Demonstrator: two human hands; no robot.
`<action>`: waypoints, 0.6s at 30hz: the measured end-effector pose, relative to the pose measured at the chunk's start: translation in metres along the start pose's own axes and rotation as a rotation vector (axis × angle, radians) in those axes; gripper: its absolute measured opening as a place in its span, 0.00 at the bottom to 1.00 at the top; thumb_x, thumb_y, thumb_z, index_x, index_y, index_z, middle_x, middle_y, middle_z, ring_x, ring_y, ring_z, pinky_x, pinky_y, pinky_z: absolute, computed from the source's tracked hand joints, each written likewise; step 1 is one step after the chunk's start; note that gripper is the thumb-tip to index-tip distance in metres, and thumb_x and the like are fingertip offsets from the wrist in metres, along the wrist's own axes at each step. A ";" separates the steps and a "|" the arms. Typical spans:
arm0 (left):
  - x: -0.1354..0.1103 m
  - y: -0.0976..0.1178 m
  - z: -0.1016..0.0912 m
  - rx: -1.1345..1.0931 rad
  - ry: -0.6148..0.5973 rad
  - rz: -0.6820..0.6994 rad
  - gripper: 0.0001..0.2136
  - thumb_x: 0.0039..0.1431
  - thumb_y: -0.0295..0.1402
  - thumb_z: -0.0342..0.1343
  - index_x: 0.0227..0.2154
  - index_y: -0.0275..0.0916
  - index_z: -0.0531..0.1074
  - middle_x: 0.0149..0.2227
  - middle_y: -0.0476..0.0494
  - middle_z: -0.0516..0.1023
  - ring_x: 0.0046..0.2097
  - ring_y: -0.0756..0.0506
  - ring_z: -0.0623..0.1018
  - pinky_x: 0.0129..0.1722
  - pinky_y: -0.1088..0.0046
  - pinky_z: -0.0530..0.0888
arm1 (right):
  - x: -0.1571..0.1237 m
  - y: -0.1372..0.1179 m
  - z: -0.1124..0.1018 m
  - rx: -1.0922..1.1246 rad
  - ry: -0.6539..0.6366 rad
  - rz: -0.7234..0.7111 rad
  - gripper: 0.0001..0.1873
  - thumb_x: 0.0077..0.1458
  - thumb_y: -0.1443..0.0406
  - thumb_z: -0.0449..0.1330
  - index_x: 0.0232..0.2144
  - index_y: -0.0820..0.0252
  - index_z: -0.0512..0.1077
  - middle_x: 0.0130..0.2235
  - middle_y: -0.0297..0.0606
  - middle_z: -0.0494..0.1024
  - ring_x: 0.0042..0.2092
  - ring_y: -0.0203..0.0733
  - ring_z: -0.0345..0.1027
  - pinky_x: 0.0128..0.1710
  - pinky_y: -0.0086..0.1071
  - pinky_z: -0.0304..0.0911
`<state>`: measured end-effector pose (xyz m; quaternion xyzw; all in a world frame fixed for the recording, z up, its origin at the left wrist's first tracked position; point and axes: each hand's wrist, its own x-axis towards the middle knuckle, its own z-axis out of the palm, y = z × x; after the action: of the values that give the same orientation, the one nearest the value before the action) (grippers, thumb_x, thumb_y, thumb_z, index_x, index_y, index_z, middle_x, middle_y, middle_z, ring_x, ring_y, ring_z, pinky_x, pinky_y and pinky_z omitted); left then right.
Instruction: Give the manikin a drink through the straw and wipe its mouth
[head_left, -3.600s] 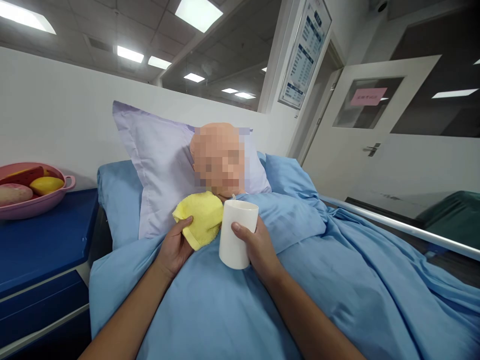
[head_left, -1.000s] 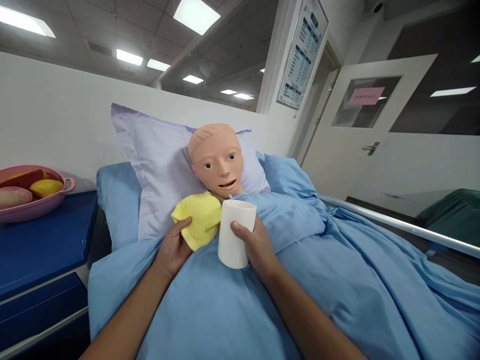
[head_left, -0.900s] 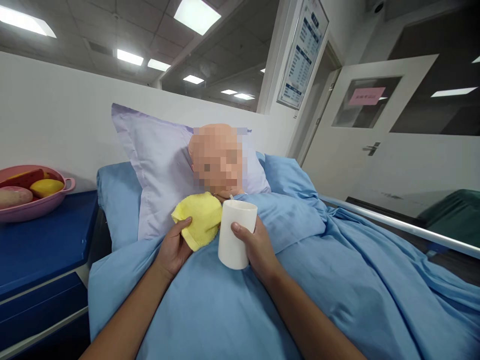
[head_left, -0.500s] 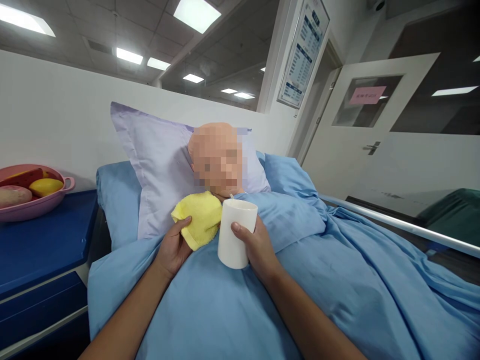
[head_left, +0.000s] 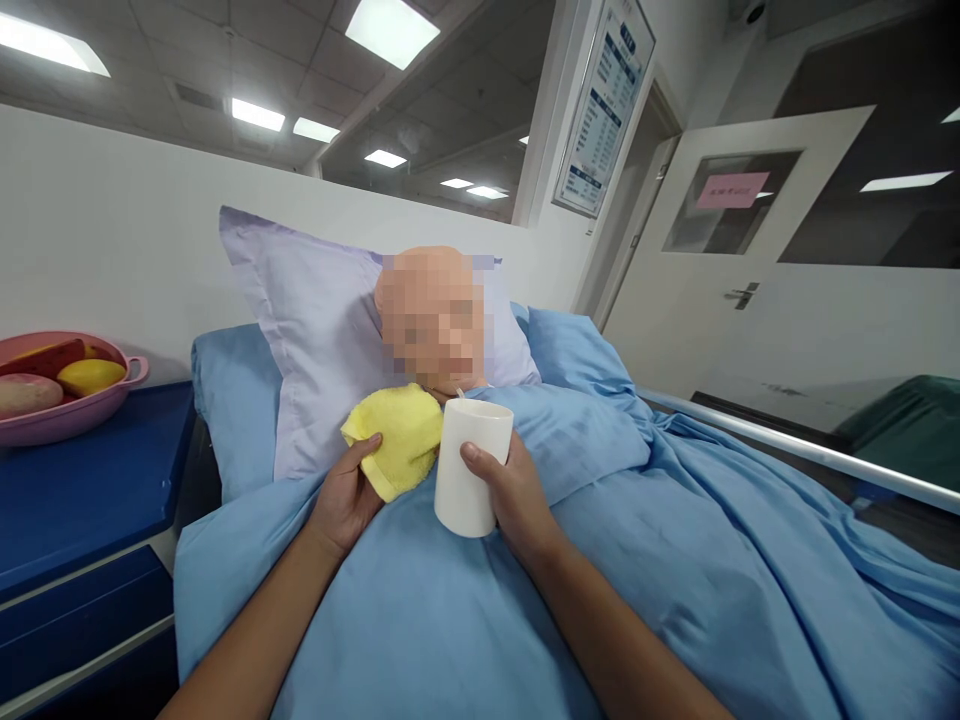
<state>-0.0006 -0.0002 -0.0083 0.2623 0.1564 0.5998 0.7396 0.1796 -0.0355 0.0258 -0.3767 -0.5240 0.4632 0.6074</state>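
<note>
The white cup (head_left: 459, 492) hides most fingers of the right hand (head_left: 525, 505). The head (head_left: 431, 300) is blurred in front; the left edge cuts the pink basket (head_left: 71, 423).

Head view: from above the near side of the blue bedding (head_left: 420, 620), facing forward and down across it. Left hand (head_left: 349, 500) and right hand (head_left: 519, 490) close, mid-frame; lavender pillow (head_left: 315, 340) farther off. Ceiling (head_left: 296, 60) fills top left. Upper right corner dark, hard to read.
</note>
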 end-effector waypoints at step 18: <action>-0.001 0.000 0.001 -0.009 0.009 -0.010 0.28 0.62 0.28 0.55 0.65 0.38 0.58 0.58 0.37 0.74 0.60 0.36 0.72 0.64 0.54 0.67 | 0.000 0.002 0.000 0.076 0.035 0.026 0.30 0.46 0.50 0.70 0.49 0.54 0.71 0.42 0.39 0.79 0.33 0.43 0.73 0.30 0.34 0.71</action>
<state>0.0001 -0.0017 -0.0073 0.2556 0.1586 0.5978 0.7431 0.1792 -0.0347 0.0241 -0.3682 -0.4905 0.4842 0.6240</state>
